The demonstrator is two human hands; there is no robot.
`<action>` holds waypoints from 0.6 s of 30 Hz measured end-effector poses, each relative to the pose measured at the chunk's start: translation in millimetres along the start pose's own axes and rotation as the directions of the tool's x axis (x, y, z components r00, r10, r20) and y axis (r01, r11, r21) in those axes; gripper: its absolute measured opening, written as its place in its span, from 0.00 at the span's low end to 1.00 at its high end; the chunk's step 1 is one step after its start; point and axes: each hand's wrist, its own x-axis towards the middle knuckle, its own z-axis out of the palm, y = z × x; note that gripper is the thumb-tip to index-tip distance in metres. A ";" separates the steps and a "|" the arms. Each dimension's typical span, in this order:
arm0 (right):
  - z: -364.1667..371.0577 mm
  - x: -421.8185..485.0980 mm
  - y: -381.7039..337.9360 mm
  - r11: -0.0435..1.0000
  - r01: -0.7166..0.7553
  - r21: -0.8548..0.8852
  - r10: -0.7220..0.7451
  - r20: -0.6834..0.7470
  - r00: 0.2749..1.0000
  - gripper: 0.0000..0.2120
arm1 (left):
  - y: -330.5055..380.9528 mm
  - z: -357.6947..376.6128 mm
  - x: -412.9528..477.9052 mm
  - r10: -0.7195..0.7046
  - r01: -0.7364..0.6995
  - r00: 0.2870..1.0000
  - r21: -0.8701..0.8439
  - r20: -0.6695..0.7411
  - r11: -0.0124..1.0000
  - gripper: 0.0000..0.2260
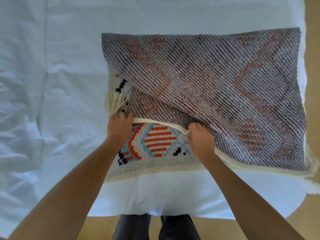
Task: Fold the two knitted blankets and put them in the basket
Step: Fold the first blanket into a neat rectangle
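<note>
A knitted blanket (pixel 207 80) lies folded on the white bed, its grey-purple striped back side facing up. Below the folded edge its patterned front (pixel 159 141) shows, with orange, blue and black shapes. My left hand (pixel 119 126) grips the cream edge of the upper layer near a tassel (pixel 115 103) at the blanket's left side. My right hand (pixel 199 135) pinches the same cream edge further right, thumb under the fold. No second blanket or basket is in view.
White wrinkled bed sheet (pixel 52 84) spreads to the left and behind the blanket. The bed's near edge (pixel 155 210) and right edge border a wooden floor (pixel 311 14). My dark trouser legs (pixel 155 227) stand at the bed's front.
</note>
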 end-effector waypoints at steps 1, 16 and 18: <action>0.5 -5.3 0.0 1.000 0.018 0.001 -0.018 -0.015 1.000 0.05 | 0.1 7.7 -11.1 -0.011 0.011 1.000 -0.053 -0.002 0.999 0.18; 34.4 -93.6 -36.8 0.944 0.192 -0.267 -0.145 0.185 0.972 0.15 | -23.2 73.6 -142.9 0.059 -0.059 0.998 -0.040 -0.010 0.997 0.24; 34.6 -94.0 -40.4 0.934 0.182 -0.306 -0.144 0.145 0.979 0.14 | -21.8 72.7 -145.6 0.080 -0.082 0.993 -0.017 -0.085 0.997 0.26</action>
